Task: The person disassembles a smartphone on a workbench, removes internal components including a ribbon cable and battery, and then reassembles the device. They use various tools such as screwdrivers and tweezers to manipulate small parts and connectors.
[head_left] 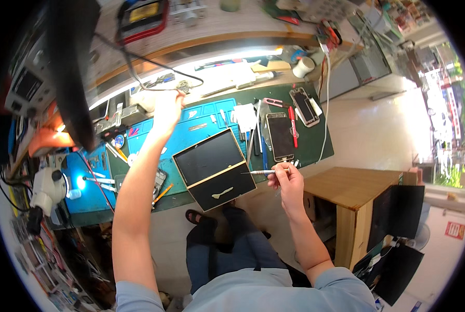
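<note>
L hand (170,108): our arm is stretched out over the blue work mat (196,118), fingers bunched up at the lit strip along the back of the bench, nr a dark cable (162,72); can't tell if we've got anything b/w the fingertips.
R hand (288,183): ours too, fingers pinched round a slim pen-like tool (264,172), held approx level w/ its thin tip aimed left.
Black case (207,161): light-edged, 2 dark panels split by a pale bar; we've got it lying b/w our hands, well apart from the L one (below and to its right), just L of the R one. Tool tip shows over its R edge; can't tell if it's touching.
Pale piece (222,193): small, key-shaped, on the case's lower panel, nearer our R hand than our L.
Dark-screened phone (280,136): just above our R hand, on the dark green mat (315,143).
Red marker (293,125): R of that phone, w/ a 2nd phone (305,107) lying aslant beyond it.
Orange pencil (163,196): L of the case, nr the bench's front edge.
Microscope (49,188): white, far L of us, by a bright lamp (81,182).
</note>
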{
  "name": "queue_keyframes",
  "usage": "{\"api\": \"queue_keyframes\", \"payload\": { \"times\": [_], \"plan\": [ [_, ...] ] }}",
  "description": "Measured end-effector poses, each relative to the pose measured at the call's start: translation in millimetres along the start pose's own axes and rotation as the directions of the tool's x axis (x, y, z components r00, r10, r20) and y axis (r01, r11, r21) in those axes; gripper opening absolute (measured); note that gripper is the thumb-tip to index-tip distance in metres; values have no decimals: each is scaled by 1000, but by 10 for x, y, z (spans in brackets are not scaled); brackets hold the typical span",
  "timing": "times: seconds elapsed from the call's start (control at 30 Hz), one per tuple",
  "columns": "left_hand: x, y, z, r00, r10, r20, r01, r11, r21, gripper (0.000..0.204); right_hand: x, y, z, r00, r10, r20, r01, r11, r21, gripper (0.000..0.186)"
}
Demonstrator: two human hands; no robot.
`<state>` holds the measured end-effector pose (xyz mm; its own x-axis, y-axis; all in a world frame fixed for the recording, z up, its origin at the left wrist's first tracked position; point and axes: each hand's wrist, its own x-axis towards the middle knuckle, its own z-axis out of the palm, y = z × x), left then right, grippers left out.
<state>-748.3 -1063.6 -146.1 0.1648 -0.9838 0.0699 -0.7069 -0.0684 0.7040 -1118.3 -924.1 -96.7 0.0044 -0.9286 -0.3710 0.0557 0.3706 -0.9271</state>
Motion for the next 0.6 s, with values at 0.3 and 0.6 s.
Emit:
{"api": "queue_keyframes", "payload": {
  "times": [0.3, 0.6],
  "plan": [
    [656, -287, 62, 957, 195, 215, -284, 773, 568, 25, -174, 250, -435, 991, 55, -121, -57, 998, -18, 18],
    [590, 211, -9, 967, 116, 227, -245, 665, 706, 24, -25, 195, -432, 988, 27, -153, -26, 1000, 11, 19]
  ]
}}
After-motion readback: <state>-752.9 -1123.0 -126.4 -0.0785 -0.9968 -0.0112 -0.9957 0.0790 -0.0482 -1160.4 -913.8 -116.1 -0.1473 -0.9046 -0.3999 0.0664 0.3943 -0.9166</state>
